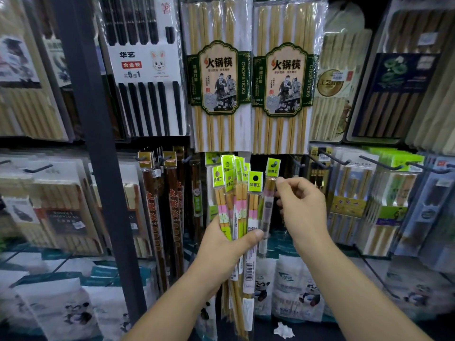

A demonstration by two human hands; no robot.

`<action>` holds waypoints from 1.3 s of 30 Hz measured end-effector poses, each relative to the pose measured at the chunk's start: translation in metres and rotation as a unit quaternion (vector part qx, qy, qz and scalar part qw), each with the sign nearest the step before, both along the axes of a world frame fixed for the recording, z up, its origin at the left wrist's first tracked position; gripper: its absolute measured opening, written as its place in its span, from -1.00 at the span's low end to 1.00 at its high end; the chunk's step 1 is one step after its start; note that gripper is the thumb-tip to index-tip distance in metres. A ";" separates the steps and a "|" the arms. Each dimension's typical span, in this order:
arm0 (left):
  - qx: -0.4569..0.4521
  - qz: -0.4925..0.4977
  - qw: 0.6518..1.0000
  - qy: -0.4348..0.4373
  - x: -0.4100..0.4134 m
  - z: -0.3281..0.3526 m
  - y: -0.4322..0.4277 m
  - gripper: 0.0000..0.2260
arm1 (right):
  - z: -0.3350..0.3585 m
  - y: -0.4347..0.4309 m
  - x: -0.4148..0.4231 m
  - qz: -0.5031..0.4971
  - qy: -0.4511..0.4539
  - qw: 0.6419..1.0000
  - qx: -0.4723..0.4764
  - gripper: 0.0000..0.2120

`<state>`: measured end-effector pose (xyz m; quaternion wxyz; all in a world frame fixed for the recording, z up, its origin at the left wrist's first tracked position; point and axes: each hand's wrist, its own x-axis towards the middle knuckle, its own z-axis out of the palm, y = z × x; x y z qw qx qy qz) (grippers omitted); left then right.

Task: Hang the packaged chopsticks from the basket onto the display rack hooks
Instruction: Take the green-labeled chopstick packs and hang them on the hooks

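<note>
Head view, looking at a shop rack: the left grip point(229, 244) is wrapped round a bundle of chopstick packs point(236, 193) at centre frame, thumb pressed across the front. The yellow-green header cards fan out above it and the long sleeves trail down below the wrist. I count about five or six headers in the fan, though they overlap too much to be sure. Just right of the bundle, a single pack point(270, 190) hangs upright with the hole in its header card point(273, 165) at hook height. Something grey shows in that hole, so it looks threaded onto a peg, but the peg itself is hidden behind the card. The right grip point(302, 205) has its fingers curled, the tips meeting this pack's right edge just under the header in what reads as a light pinch. To my eye this pack is being seated or is about to be let go. A pale green pack point(211, 166) hangs behind the bundle, left of centre. Bare hooks point(327, 157) stick out to the right at mid-height. The basket is not in the frame, so how much stock remains there cannot be told. Judging from the full handful, most of the hanging is still ahead. The large hot-pot chopstick packs point(219, 77) above and the panda-printed bags point(295, 289) below are not part of the task.
</note>
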<state>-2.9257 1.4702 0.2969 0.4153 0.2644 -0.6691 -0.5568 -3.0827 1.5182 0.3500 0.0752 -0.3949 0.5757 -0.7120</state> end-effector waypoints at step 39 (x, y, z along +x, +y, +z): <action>0.014 -0.040 0.998 0.051 0.000 -0.002 0.005 -0.76 | -0.004 0.001 -0.003 0.035 0.023 0.998 0.045 -0.73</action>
